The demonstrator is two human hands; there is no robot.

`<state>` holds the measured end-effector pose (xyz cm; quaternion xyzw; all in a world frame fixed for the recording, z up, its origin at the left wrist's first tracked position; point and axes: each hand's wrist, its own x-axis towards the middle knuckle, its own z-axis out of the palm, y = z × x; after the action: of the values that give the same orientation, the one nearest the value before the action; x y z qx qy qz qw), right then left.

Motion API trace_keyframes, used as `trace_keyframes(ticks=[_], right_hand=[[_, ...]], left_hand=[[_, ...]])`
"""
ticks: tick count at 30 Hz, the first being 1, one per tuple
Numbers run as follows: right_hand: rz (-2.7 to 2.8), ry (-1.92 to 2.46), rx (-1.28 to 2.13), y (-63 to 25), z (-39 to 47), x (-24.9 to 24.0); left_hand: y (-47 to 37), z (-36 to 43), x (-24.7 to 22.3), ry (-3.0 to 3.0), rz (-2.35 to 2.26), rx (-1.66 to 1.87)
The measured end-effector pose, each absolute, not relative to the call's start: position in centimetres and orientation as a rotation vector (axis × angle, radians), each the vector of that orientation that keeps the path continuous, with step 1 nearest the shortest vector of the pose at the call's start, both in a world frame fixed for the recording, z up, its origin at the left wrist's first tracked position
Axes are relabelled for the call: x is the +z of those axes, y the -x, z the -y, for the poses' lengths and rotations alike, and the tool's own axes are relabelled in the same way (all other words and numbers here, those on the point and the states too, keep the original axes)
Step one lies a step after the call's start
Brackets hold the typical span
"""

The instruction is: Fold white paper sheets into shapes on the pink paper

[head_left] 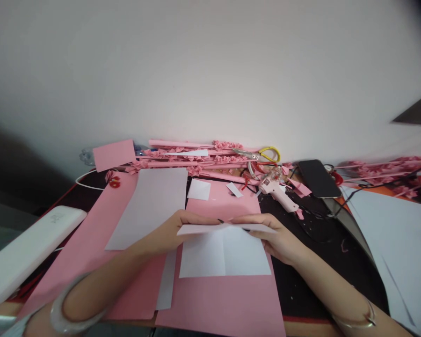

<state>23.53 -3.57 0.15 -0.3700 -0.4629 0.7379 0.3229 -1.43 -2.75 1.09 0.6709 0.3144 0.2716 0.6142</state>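
Observation:
A creased white sheet (pixel 226 255) is between my hands over a pink sheet (pixel 224 304), its far edge folded over toward me. My left hand (pixel 182 229) grips the folded edge at its left end, fingers stretched along it. At the right end, my right hand (pixel 277 236) pinches the same fold, with the thumb in front and the fingers behind. The fingertips of both hands nearly meet at the middle crease. A small white square (pixel 199 189) and a small white strip (pixel 234 189) lie just beyond.
Pink paper flowers (pixel 228 145) and sticks line the wall, with yellow-handled scissors (pixel 270 154) on them. A glue gun (pixel 279 194) and a phone (pixel 319 178) are at the back right. A white device (pixel 35 248) stands left; white sheets (pixel 400 243) lie right.

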Motion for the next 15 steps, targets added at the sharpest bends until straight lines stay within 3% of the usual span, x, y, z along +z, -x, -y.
trace_keyframes(ticks=[9,15], right_hand=[[1.070,0.825,2.085,-24.0,3.5,1.2],[1.259,0.970,1.854,-23.5,3.4,0.0]], left_hand=[[1.6,2.4,1.0,-1.119,-0.631,0.676],[1.6,2.5,0.6,-1.046,-0.689,0.682]])
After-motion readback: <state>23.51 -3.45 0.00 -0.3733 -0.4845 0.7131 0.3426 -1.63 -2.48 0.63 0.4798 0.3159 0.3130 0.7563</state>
